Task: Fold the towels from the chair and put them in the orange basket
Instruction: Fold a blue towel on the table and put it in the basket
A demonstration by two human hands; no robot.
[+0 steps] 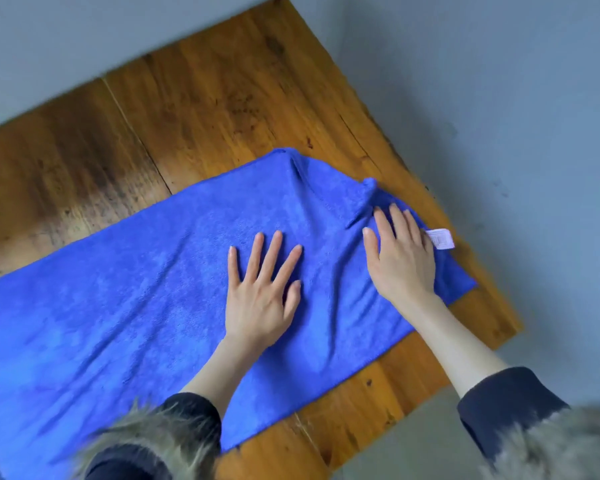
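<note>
A blue towel lies spread across the wooden table, running off the left edge of the view. My left hand rests flat on the towel near its middle, fingers spread. My right hand lies flat on the towel's right end, fingers together, beside a white label. A wrinkled fold rises just beyond my right fingertips. Neither hand grips anything. The chair and the orange basket are out of view.
The table's right edge and near right corner border grey floor. Bare wood lies beyond the towel at the far side. Dark sleeves with fur cuffs cover my forearms at the bottom.
</note>
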